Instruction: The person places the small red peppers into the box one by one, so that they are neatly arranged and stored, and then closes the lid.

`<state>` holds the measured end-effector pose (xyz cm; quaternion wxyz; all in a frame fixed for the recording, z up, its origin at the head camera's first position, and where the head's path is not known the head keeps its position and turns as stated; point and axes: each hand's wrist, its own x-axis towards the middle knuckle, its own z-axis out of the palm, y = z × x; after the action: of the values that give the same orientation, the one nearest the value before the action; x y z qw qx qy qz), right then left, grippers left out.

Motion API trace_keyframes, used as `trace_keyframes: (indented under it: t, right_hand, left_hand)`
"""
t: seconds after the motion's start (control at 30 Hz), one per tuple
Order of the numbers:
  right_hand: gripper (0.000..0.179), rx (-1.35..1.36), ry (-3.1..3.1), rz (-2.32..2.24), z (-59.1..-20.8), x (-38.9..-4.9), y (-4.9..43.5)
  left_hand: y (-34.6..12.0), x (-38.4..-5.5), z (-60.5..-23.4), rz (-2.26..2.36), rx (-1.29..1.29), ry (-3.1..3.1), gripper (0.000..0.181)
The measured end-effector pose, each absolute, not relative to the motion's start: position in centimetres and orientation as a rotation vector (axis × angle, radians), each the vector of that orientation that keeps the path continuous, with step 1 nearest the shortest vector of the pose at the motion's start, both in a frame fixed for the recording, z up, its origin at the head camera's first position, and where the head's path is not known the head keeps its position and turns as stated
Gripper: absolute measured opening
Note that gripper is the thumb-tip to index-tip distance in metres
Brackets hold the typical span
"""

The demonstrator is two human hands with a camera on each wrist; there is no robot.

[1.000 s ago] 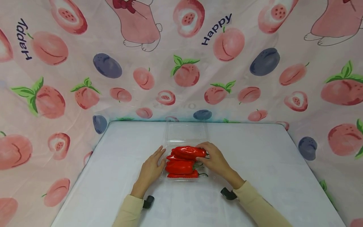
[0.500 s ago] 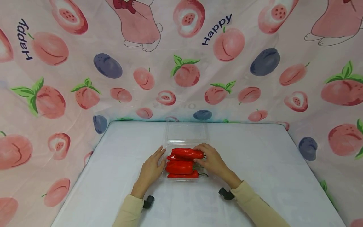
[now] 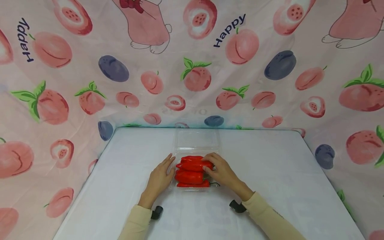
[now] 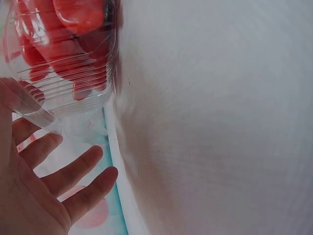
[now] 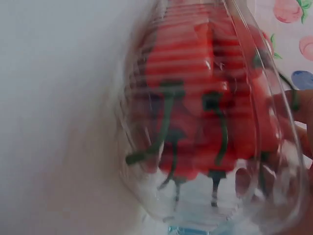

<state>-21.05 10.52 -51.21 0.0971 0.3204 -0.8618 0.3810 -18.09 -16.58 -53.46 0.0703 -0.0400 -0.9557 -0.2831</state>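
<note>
A clear plastic clamshell container [image 3: 192, 189] stands mid-table with several long red peppers [image 3: 189, 177] lying side by side in it. My right hand [image 3: 224, 174] pinches one red pepper [image 3: 196, 165] near its stem end, low over the back of the pile. In the right wrist view, green stems [image 5: 168, 120] show through the clear wall, and the fingers are partly hidden behind the rim. My left hand [image 3: 161, 179] rests at the container's left side. The left wrist view shows its fingers [image 4: 73, 171] spread and fairly straight, with the thumb at the rim.
The container's clear lid [image 3: 198, 140] is folded back flat behind it, close to the table's far edge. White cloth covers the table [image 3: 264, 156]. A fruit-printed curtain [image 3: 168, 63] hangs behind and at both sides. Black wrist cameras [image 3: 238, 206] sit under the sleeves.
My right hand has moved a little left and towards me, bringing the held pepper from the back of the pile nearer its middle. My left hand has stayed in place.
</note>
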Motion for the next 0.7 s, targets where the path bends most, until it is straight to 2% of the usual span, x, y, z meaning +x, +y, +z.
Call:
trace_keyframes:
  t: [0.43,0.7]
  right_hand:
    - [0.023,0.946,-2.560,1.076,-51.1,-20.4,9.4]
    - [0.024,0.766,-2.564,1.169,-50.6,-20.2,10.7]
  left_hand:
    - [-16.9,-17.8,-53.3,-0.844,-0.119,-2.882,0.048]
    - [-16.1,-17.9,-52.9,-0.903,-0.162,-2.873,0.046]
